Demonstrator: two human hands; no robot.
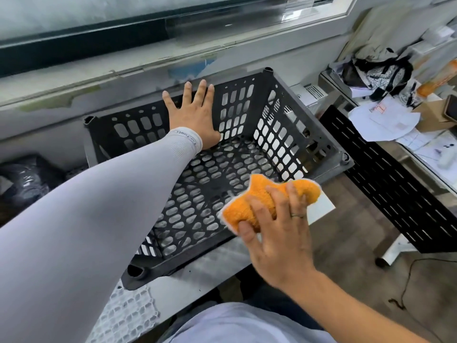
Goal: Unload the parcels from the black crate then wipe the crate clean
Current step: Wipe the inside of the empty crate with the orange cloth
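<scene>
The black crate (222, 174) is being seen empty of parcels, resting on a grey surface (212, 266) below a window ledge (99, 78), with its near corner hanging at the surface's edge. It is judged to be stiff moulded plastic, light for its bulk, and its perforated walls and floor are likely to snag a cloth and to hold grime in the slots. It is best taken by the solid top rim or the corner posts, where the plastic is thickest; the lattice itself is thought to flex a little under pressure.

At the far left a dark plastic-wrapped bundle (24, 179) is lying beside the crate; whether it is one of the parcels cannot be told.

The left hand (193, 117), in a pale grey sleeve (99, 206), is being pressed flat against the inside of the crate's far wall, its fingers spread wide and straight, the tips reaching over the rim. Nothing is being gripped by it; the crate is only being steadied.

Further right, the right hand (274, 226) is being held over the crate's near right side, and a soft orange cloth (267, 201) is being bunched in it, the fingers curled round its folds, with a ring shown on one finger. The cloth is judged light, pliant and absorbent, easily pushed into the slots. It is not yet being touched to the crate.

At the far right, a cluttered desk (400, 134) with papers is standing well apart.
</scene>
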